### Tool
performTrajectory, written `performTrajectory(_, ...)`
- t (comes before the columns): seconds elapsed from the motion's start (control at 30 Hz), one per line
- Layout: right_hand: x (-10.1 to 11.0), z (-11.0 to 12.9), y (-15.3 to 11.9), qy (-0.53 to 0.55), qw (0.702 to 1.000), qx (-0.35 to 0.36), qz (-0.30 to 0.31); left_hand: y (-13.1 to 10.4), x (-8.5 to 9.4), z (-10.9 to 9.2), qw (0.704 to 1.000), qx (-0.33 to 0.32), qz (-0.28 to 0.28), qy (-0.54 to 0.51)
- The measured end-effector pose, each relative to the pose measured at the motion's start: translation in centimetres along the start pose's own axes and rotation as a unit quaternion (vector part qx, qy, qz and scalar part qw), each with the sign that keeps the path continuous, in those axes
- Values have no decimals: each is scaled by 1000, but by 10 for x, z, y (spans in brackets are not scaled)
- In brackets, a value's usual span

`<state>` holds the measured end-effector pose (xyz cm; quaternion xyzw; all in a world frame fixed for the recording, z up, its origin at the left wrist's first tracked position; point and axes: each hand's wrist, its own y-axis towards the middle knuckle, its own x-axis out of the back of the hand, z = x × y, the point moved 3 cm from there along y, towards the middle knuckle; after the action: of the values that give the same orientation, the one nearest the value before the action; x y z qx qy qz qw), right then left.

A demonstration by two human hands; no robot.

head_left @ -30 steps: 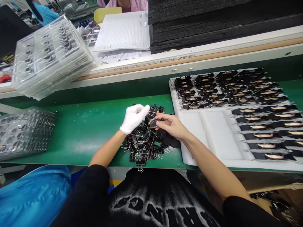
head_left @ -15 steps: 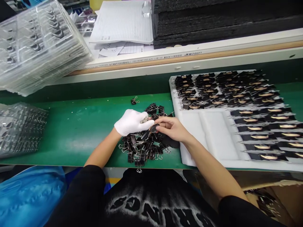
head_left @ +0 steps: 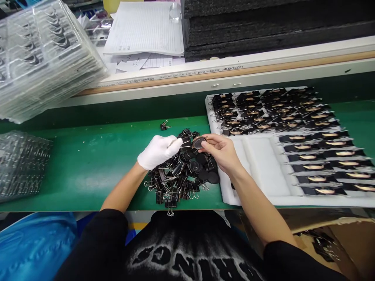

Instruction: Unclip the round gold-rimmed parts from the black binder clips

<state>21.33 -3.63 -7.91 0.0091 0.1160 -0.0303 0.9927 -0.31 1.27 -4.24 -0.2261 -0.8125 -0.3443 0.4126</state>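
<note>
Where black binder clips [head_left: 170, 203] tangle near the front edge of the smooth green worktop [head_left: 88, 168], thin wire loops [head_left: 170, 213] jut every way. Just beyond, over them, the gloved left hand [head_left: 156, 153] pinches a black metal clip [head_left: 185, 143], its bright wire running left to right, and the bare right hand [head_left: 225, 154] grips a brown-rimmed round disc [head_left: 199, 143] by its edge, dark flat face turned toward the camera, just beside the clip; farther off lies a stray clip [head_left: 164, 125], then white ruled paper [head_left: 143, 31]

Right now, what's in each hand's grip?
Left hand: closed, holding a black binder clip.
Right hand: closed, holding a round dark disc.
</note>
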Motion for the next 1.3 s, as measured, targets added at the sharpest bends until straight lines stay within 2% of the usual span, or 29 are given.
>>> performTrajectory(0.1, -3, -3, -1, 4, 1000, -16, 3, -2, -7, -2, 983, -120, -36, 132)
performTrajectory(0.17, -3, -4, -1, 18, 999, -27, -3, -4, -12, -1, 971, -157, -47, 173)
performTrajectory(0.27, 0, -6, 1, 29, 999, -32, -9, -7, -17, 0, 964, -166, -49, 201)
performTrajectory(0.43, 4, -8, 3, 2, 999, -36, -8, -8, -22, 2, 971, -138, -24, 194)
performTrajectory(0.83, -4, -16, 1, 20, 995, -99, 13, -18, -32, 8, 953, -180, -87, 227)
performTrajectory(1.0, -8, -23, 2, 44, 995, -92, -12, -17, -35, 12, 972, -108, -38, 205)
performTrajectory(1.07, -10, -20, 2, 41, 997, -66, -9, -14, -30, 10, 988, -47, -19, 147)
performTrajectory(1.13, -11, -14, 2, 21, 1000, -4, -2, -10, -21, 9, 998, 37, -10, 41)
performTrajectory(1.2, -11, -5, -1, -24, 997, 75, -4, -8, -13, 6, 989, 111, 12, -93)
performTrajectory(1.3, -8, 5, -5, -97, 976, 197, -5, -7, -7, -1, 945, 156, 72, -280)
